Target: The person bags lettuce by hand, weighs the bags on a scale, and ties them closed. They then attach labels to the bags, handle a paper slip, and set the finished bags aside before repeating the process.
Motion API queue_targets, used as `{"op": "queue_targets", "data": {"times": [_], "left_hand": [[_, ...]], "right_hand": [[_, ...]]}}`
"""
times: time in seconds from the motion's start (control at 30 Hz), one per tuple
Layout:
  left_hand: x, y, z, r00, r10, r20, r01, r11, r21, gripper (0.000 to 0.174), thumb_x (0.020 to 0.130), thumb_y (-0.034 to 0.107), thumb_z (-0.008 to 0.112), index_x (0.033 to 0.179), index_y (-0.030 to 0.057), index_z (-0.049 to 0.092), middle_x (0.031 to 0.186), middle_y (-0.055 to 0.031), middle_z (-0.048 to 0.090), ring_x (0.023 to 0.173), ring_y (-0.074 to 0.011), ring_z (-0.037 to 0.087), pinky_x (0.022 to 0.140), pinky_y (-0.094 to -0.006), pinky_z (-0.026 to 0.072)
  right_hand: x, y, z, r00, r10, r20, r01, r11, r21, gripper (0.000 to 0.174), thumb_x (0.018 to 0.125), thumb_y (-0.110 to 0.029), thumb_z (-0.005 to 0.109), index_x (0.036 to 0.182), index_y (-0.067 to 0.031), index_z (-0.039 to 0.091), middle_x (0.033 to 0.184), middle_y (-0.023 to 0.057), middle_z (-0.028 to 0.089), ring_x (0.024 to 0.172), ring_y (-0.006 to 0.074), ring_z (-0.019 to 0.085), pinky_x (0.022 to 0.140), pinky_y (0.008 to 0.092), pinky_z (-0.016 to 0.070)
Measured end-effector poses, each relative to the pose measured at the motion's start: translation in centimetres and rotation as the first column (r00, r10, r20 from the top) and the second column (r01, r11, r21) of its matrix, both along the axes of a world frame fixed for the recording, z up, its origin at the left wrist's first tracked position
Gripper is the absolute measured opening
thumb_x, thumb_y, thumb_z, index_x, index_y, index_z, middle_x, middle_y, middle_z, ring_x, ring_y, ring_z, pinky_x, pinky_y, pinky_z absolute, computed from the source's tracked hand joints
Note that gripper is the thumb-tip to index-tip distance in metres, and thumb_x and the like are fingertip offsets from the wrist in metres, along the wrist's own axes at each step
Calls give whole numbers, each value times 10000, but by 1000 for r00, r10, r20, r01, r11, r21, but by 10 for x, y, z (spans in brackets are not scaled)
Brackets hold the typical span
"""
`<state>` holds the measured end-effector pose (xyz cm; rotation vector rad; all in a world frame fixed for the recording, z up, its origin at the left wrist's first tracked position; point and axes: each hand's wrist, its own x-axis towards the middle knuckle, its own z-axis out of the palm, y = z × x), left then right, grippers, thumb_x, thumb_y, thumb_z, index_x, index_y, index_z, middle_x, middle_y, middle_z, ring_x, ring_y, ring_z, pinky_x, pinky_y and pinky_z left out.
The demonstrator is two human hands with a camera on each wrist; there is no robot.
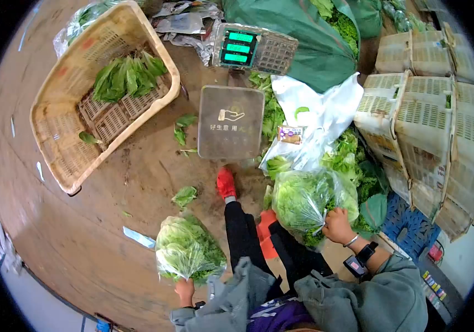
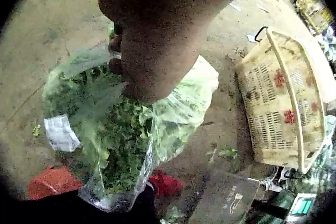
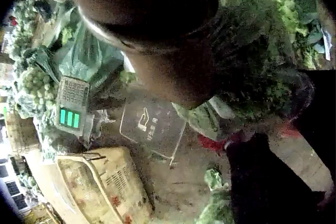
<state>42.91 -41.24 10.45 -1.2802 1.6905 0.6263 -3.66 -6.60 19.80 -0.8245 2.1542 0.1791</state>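
My left hand [image 1: 184,290] grips the gathered neck of a clear plastic bag of lettuce [image 1: 187,246], which hangs low beside my leg. In the left wrist view that bag [image 2: 115,134] shows frilly dark leaves and a white label through the plastic. On the other side, my right hand [image 1: 338,226] holds the bunched top of a second clear bag of lettuce [image 1: 306,199], next to loose lettuce leaves. The right wrist view has the right hand [image 3: 173,77] dark, its fingertips mostly hidden. Between and beyond the hands lies a scale's flat plate [image 1: 230,135].
The scale's lit display [image 1: 240,47] stands behind the plate. A yellowish crate [image 1: 54,122] with some leafy greens lies at left. White crates [image 1: 425,110] are stacked at right, near a green sack [image 1: 281,33] and a white plastic bag [image 1: 325,105]. Stray leaves [image 1: 184,196] litter the floor.
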Motion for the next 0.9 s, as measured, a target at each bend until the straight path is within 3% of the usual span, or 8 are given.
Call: {"op": "queue_targets", "data": {"times": [0.03,0.17,0.3,0.43,0.57,0.67,0.77,0.9], "left_hand": [[2,2,4,992,122,40,-122,992,-19,336,697,338,521,764,24,621,775,-221,599,766,-396,568,715,-492,410],[96,5,-42,997,-52,56,57,994,-91,312,715,329,516,759,40,624,755,-218,597,747,-392,566,681,-503,414],[-8,-29,4,995,-42,89,58,981,-183,288,733,306,506,740,43,623,768,-220,595,732,-385,566,663,-500,414],[-28,-42,5,999,-15,41,24,974,-226,258,735,271,504,735,44,627,767,-222,593,765,-390,560,680,-478,414],[-74,-71,23,973,-182,-142,159,974,-161,193,725,202,516,697,32,604,713,-203,575,746,-389,526,677,-458,404],[-134,-92,30,859,-360,-365,296,929,-222,147,707,144,529,639,18,564,651,-184,548,674,-373,495,640,-468,393],[-207,-98,28,729,-503,-465,444,864,-240,163,687,177,552,590,49,527,658,-144,551,687,-322,528,641,-423,431],[-310,-82,29,585,-554,-592,521,816,-249,178,677,206,547,576,60,549,627,-128,560,657,-300,544,618,-412,444]], "right_hand": [[0,2,-1,1000,-5,3,5,1000,7,161,600,-192,585,554,-39,571,686,103,492,805,285,449,711,421,316],[-4,-5,-12,1000,2,-3,-2,999,45,159,619,-199,580,604,-42,585,723,116,499,814,292,452,708,421,319],[-36,-43,-56,1000,5,26,-2,995,-96,204,663,-221,547,624,-25,586,736,129,514,796,315,473,686,426,373],[-80,-113,-94,995,89,55,-77,979,-189,210,695,-219,532,645,-23,590,730,137,530,776,319,498,692,421,430],[-63,-123,-132,983,170,63,-146,948,-284,193,696,-205,531,654,-26,593,731,135,534,780,312,498,696,395,440],[-51,-125,-115,995,-96,-34,83,953,-290,173,669,-174,544,674,-8,589,747,136,543,804,312,492,740,396,430],[-41,-71,-114,989,-145,-37,124,929,-348,201,672,-187,548,724,3,587,782,163,542,829,335,481,781,419,407],[10,1,-79,974,-228,3,227,971,-78,278,709,-243,549,804,15,592,867,209,537,852,365,471,812,437,381]]}}
